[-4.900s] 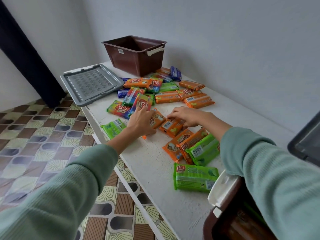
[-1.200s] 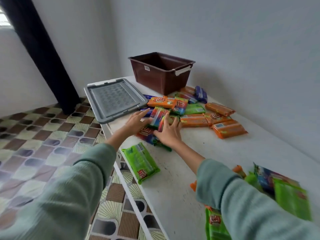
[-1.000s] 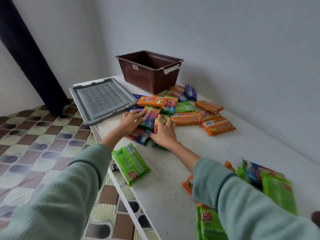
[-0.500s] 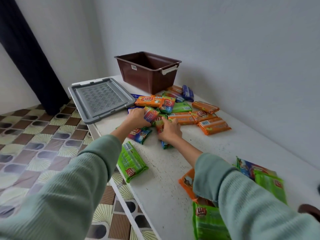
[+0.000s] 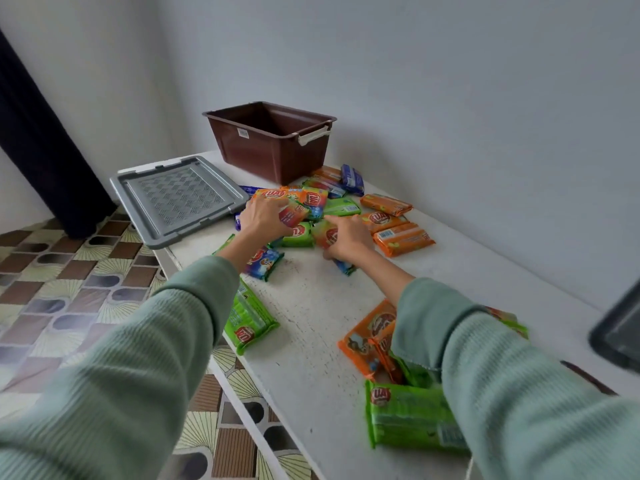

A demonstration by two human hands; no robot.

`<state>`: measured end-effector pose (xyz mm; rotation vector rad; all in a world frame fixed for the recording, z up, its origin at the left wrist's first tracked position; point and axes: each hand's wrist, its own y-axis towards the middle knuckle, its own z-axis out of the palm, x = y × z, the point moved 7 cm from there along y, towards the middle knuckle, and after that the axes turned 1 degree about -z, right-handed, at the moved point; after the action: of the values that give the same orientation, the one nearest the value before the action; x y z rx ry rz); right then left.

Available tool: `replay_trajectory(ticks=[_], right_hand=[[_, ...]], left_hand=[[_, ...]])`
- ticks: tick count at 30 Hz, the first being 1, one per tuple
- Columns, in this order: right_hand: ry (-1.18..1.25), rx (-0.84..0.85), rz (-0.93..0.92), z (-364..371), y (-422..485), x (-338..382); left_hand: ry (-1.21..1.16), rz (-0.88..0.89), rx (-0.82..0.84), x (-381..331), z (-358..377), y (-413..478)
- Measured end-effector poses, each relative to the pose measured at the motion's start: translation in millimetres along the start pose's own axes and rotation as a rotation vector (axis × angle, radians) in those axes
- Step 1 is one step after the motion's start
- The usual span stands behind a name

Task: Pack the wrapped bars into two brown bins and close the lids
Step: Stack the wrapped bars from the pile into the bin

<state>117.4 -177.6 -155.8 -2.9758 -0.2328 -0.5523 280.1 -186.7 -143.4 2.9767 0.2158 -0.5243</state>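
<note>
An open brown bin (image 5: pixel 270 147) stands at the far end of the white table (image 5: pixel 311 341); what I see of its inside is bare. In front of it lies a heap of wrapped bars (image 5: pixel 341 206) in orange, green and blue. My left hand (image 5: pixel 263 216) is on the heap's near left side, fingers curled round a multicoloured bar (image 5: pixel 292 213). My right hand (image 5: pixel 348 239) grips another multicoloured bar (image 5: pixel 325 235); a blue wrapper end (image 5: pixel 346 266) sticks out under it. A green bar (image 5: pixel 249 320) lies at the table's left edge.
A grey lid (image 5: pixel 176 199) lies at the far left corner, overhanging the edge. Orange bars (image 5: pixel 403 239) lie to the right of my hands. More orange bars (image 5: pixel 367 337) and a green bar (image 5: pixel 408 417) lie near me. A dark lid (image 5: pixel 620 334) shows at the right border.
Both hands went from the near bars to the far heap. In the last second they closed on multicoloured bars there and drew them together.
</note>
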Motion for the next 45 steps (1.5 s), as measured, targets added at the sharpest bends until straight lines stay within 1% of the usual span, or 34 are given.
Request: replay_trajectory(ticks=[4,8,12,16,19,21,25,28,31,32,35,37,41,44,45], right_hand=[[0.021,-0.097,-0.042,-53.3,-17.1,-15.4],[0.021,-0.184,-0.005,-110.4,-59.6,-51.1],[-0.026,-0.238,0.051,-162.8,-127.2,-96.2],[-0.060,-0.267,0.135,-199.2,-215.2,-138.8],[-0.082,-0.245,0.198,-209.1,-282.8,-160.7],[-0.070,-0.224,0.236,-206.6,-323.8,-173.1],[0.008,-0.125,0.303,-183.7,-388.2,-192.8],[0.060,-0.028,0.324,-159.5,-422.0,-203.1],[0.039,0.077,0.325,-130.9,-439.2,-207.2],[0.013,0.102,0.309,-122.2,-440.8,-206.8],[-0.142,0.131,0.262,-106.4,-439.6,-201.1],[-0.243,0.138,0.237,-103.1,-437.9,-195.7],[-0.346,0.176,0.190,-99.6,-434.7,-186.2],[-0.368,0.250,0.173,-93.2,-434.9,-182.6],[-0.366,0.288,0.175,-89.5,-435.5,-180.9]], left_hand=[[0.005,0.097,0.011,-49.5,-20.3,-4.0],[-0.047,0.249,0.041,-116.8,-33.5,-17.6],[-0.108,0.508,0.176,-198.4,-38.7,-49.8],[-0.087,0.782,0.254,-280.4,-41.7,-107.4],[-0.054,0.991,0.325,-330.8,-38.1,-164.4],[-0.017,1.118,0.374,-349.6,-34.4,-201.1],[0.052,1.273,0.464,-352.4,-22.4,-258.6],[0.074,1.385,0.588,-340.5,-6.2,-296.6],[0.152,1.512,0.662,-327.1,13.6,-336.5],[0.172,1.575,0.648,-323.4,19.6,-350.3],[0.239,1.786,0.478,-314.5,33.5,-380.3],[0.313,1.842,0.410,-311.5,41.0,-386.9],[0.446,1.851,0.358,-312.5,40.5,-390.6],[0.533,1.769,0.376,-313.6,43.4,-385.2],[0.529,1.780,0.368,-312.5,42.4,-385.6]])
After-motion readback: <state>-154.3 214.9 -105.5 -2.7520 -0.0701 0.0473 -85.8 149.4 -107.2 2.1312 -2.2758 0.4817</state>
